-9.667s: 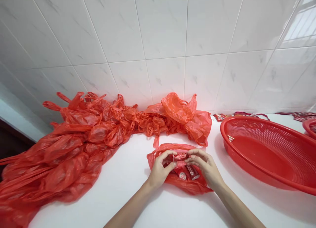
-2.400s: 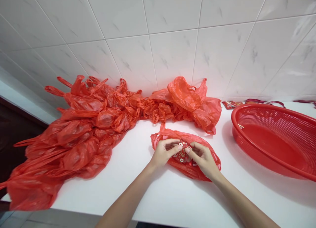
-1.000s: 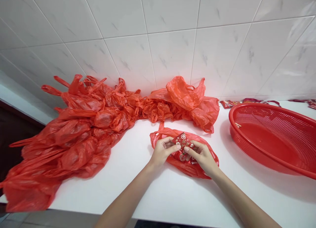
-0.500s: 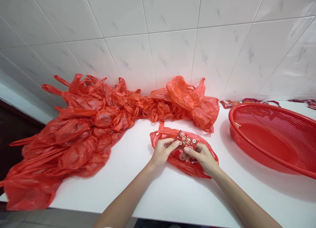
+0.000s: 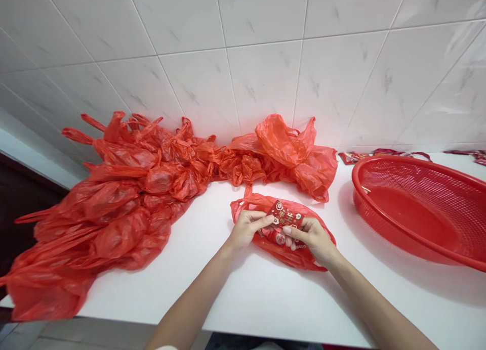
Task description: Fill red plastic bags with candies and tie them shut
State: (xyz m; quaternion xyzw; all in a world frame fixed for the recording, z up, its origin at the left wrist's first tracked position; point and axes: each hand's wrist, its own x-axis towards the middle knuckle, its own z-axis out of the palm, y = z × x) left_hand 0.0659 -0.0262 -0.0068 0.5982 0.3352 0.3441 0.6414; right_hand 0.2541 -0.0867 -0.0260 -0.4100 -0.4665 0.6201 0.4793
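Both my hands pinch a small dark-red packet [image 5: 287, 215] printed with gold characters and white flower shapes. My left hand [image 5: 246, 228] grips its left end between thumb and fingers. On its right end, my right hand [image 5: 313, 240] presses with the thumb on top, the other fingers partly hidden beneath. The packet is held over an open red plastic bag [image 5: 292, 260] lying on the white table [image 5: 212, 233]. Inside the bag, partly covered by my hands, are red items with a round printed mark [image 5: 280, 238].
A heap of filled red plastic bags [image 5: 117, 193] spreads along the table's left side and the tiled wall. More crumpled red bags [image 5: 288, 147] lie behind my hands. At right stands a large red mesh basket [image 5: 412, 251]. Small red packets [image 5: 353, 158] lie behind it.
Both hands keep hold of the packet in nearly the same place. The packet's tilt shifts slightly, and the round printed mark inside the bag shows more clearly.
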